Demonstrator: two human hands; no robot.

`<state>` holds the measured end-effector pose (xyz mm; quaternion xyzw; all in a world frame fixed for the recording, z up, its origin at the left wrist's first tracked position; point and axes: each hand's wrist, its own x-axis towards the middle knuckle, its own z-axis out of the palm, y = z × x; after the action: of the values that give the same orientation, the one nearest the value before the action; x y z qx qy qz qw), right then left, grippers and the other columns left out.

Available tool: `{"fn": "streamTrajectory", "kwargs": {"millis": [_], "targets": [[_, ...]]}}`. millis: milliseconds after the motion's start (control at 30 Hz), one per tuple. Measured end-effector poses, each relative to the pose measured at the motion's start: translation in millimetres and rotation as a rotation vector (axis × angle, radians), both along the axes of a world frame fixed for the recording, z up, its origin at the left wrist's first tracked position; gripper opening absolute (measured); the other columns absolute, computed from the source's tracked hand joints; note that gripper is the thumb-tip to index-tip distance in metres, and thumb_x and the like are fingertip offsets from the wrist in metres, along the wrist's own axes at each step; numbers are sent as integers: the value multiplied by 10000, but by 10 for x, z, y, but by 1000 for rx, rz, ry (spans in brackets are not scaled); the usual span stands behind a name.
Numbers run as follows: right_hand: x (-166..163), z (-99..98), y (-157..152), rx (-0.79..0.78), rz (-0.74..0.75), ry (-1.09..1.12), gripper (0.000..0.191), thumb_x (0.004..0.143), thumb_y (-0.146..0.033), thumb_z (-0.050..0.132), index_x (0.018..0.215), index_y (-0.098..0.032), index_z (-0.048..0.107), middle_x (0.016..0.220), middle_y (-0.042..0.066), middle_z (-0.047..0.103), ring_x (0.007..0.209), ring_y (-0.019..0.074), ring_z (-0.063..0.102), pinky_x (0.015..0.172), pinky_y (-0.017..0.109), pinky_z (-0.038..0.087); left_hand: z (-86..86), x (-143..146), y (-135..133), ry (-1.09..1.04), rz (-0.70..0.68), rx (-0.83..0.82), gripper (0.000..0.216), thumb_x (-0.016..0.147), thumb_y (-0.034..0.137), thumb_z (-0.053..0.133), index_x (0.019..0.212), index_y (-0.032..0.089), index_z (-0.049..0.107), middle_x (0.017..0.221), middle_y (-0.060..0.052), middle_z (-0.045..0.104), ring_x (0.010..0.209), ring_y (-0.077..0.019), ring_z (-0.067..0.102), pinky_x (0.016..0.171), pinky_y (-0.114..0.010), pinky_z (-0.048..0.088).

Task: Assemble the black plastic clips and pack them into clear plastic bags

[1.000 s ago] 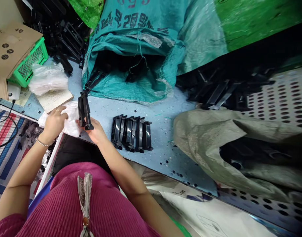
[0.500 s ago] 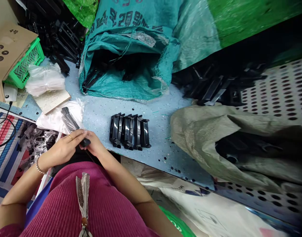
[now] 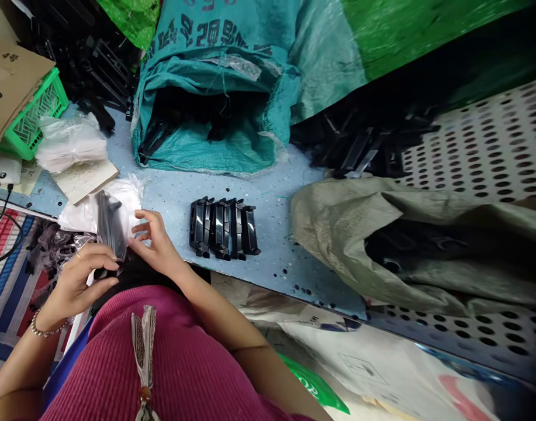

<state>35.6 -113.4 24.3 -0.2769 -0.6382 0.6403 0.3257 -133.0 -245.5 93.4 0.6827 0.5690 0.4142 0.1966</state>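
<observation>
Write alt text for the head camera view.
A person's left hand grips a long black plastic part in a clear plastic bag while the right hand touches it. A row of black plastic parts lies on the pale blue table.

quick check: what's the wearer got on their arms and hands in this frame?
Both forearms are bare, no gloves. The left hand has a thin gold-coloured ring on one finger and a beaded silver bracelet at the wrist. The right hand shows no jewellery. Magenta ribbed knit top, sleeves ending above the elbows.
</observation>
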Motion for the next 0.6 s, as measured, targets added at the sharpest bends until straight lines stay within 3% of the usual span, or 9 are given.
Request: {"fn": "streamTrajectory", "kwargs": {"millis": [100, 200, 300, 367, 433, 500, 567, 600], "targets": [[3, 145, 8, 294, 10, 1, 110, 1008, -286, 579, 1042, -210, 652, 979, 53, 658, 890, 160, 646, 810, 323, 554, -105, 0, 67, 73, 42, -23, 194, 908, 168, 704, 1092, 204, 652, 1305, -128, 639, 1214, -216, 638, 998, -341, 559], [18, 362, -105, 374, 180, 78, 166, 1038, -295, 534, 1034, -216, 681, 956, 62, 692, 911, 174, 658, 838, 346, 558, -136, -6, 109, 115, 40, -106, 159, 933, 172, 653, 1089, 201, 653, 1505, -153, 548, 1364, -271, 571, 1078, -410, 533], [143, 447, -54, 339, 290, 21, 209, 1046, -354, 515, 1056, -246, 694, 996, 70, 703, 937, 195, 663, 861, 370, 560, 41, -146, -93, 9, -11, -238, 199, 930, 198, 650, 1119, 261, 653, 1257, -81, 730, 1159, -235, 712, 976, -370, 607], [362, 387, 157, 349, 174, -134, 213, 1043, -352, 512, 1075, -254, 699, 1013, 70, 700, 951, 210, 659, 893, 391, 549, 191, -387, -348, -57, -33, -315, 262, 895, 235, 687, 1138, 331, 669, 1085, -32, 780, 1027, -238, 756, 886, -362, 645], [675, 262, 459, 428, 18, -347, 227, 1034, -303, 497, 1108, -251, 705, 1053, 79, 691, 985, 230, 649, 921, 411, 539, 198, -727, -563, -38, -66, -465, 305, 863, 302, 690, 1150, 403, 694, 1070, -6, 789, 970, -266, 766, 776, -371, 662], [988, 113, 761, 545, -125, -594, 313, 1012, -211, 440, 1168, -249, 708, 1152, 105, 667, 1084, 269, 618, 967, 447, 520, -45, -1077, -614, 42, -86, -708, 264, 822, 401, 701, 1084, 421, 731, 1017, 28, 795, 872, -270, 767, 682, -358, 638], [1187, -29, 997, 623, -161, -749, 403, 975, -146, 407, 1231, -254, 699, 1232, 127, 643, 1151, 307, 582, 994, 488, 508, -499, -1345, -478, 87, -7, -941, 196, 804, 428, 685, 935, 296, 748, 859, -18, 779, 765, -265, 737, 694, -365, 598], [1226, -89, 1084, 657, -138, -783, 436, 958, -123, 401, 1249, -260, 695, 1281, 132, 629, 1187, 324, 562, 1010, 512, 499, -758, -1435, -362, 135, 116, -1013, 193, 773, 417, 688, 854, 245, 723, 694, -19, 723, 652, -262, 694, 632, -366, 564]]}}
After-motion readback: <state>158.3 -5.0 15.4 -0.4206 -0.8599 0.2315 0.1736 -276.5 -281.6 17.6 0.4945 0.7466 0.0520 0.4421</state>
